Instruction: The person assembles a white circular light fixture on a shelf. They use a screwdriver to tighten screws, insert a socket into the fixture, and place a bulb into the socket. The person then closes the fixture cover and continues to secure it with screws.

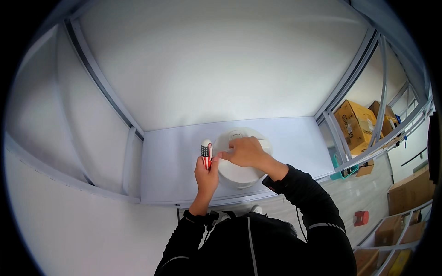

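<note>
On the bench board stands a round white disc-shaped appliance [241, 174], with a small raised part near its far rim. My left hand [206, 177] is closed around a small oblong object [206, 152] beside the disc's left edge. The object is held upright, with a white rounded top, a dark patch with white dots and red and white stripes; its exact kind is not clear. My right hand [246, 152] reaches over the disc, fingers bent and drawn together close to my left thumb. What lies between those fingertips, if anything, is too small to make out.
The pale bench board [170, 170] backs onto a white wall, framed by metal posts. To the right are a yellow carton [355, 128], a teal basket [344, 172], a red stool [361, 218] on the floor and shelves with brown boxes [388, 230].
</note>
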Action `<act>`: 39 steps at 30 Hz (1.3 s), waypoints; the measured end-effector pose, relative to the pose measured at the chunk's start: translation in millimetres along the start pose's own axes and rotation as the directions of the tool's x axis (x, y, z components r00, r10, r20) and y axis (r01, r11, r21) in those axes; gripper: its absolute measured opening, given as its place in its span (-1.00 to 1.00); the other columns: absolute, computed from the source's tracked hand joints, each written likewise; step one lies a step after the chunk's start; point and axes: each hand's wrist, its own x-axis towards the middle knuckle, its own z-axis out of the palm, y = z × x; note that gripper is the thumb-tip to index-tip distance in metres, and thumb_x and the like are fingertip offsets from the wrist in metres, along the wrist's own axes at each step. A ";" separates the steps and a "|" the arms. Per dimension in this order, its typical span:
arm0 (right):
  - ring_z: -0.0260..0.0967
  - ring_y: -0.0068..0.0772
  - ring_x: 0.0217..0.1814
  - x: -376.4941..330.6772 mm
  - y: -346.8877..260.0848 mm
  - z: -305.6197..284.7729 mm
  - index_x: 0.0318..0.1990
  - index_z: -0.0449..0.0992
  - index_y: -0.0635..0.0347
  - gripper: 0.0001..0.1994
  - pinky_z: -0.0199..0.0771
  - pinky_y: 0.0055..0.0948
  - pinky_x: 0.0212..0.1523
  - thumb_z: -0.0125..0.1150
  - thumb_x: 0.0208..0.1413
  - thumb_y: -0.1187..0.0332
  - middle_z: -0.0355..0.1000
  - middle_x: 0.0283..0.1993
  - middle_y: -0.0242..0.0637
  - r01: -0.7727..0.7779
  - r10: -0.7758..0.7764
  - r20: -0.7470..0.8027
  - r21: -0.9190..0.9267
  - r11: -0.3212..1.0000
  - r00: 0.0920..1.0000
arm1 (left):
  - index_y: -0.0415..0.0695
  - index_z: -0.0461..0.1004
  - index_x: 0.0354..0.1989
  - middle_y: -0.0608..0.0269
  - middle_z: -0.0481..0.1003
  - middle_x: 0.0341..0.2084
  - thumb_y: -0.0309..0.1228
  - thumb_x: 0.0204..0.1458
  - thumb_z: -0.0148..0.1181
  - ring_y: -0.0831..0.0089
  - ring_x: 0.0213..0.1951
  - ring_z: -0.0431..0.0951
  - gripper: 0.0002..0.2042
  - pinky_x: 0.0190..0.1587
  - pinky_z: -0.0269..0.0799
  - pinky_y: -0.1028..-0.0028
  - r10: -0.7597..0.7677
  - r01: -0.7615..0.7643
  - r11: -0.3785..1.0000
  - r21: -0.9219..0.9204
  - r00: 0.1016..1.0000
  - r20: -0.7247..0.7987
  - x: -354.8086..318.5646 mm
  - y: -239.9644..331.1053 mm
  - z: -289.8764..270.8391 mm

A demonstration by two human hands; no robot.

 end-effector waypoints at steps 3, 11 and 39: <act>0.63 0.06 -0.26 -0.1 1.3 1.9 -0.28 0.75 0.25 -0.38 0.53 -0.08 -0.13 0.34 0.11 -0.26 0.65 -0.39 -0.03 -0.005 0.006 -0.027 0.036 0.999 1.000 | -0.25 0.50 -0.15 0.25 0.58 -0.43 -0.27 0.28 0.40 0.52 -0.41 0.48 -0.71 -0.29 0.46 0.41 -0.013 0.014 0.999 -0.038 1.000 0.025 1.0 -0.9 -1.5; 0.66 -0.01 -0.17 0.5 -9.4 -5.3 -0.23 0.78 0.18 -0.45 0.47 -0.09 -0.03 0.29 0.15 -0.21 0.69 -0.30 -0.05 -0.077 0.076 0.079 0.010 0.997 0.994 | -0.29 0.54 -0.03 0.27 0.63 -0.33 -0.28 0.25 0.44 0.59 -0.35 0.50 -0.67 -0.24 0.47 0.47 -0.065 0.071 0.991 -0.113 0.996 0.059 4.2 -15.0 -7.4; 0.60 0.09 -0.25 2.2 -1.8 0.3 -0.31 0.76 0.24 -0.45 0.51 -0.04 -0.11 0.39 0.13 -0.20 0.63 -0.40 -0.01 -0.062 0.067 -0.038 0.120 0.991 0.997 | -0.31 0.52 0.07 0.23 0.64 -0.17 -0.31 0.27 0.44 0.56 -0.18 0.56 -0.63 -0.03 0.50 0.47 -0.071 0.093 0.950 -0.297 0.994 0.087 6.6 -23.7 -5.4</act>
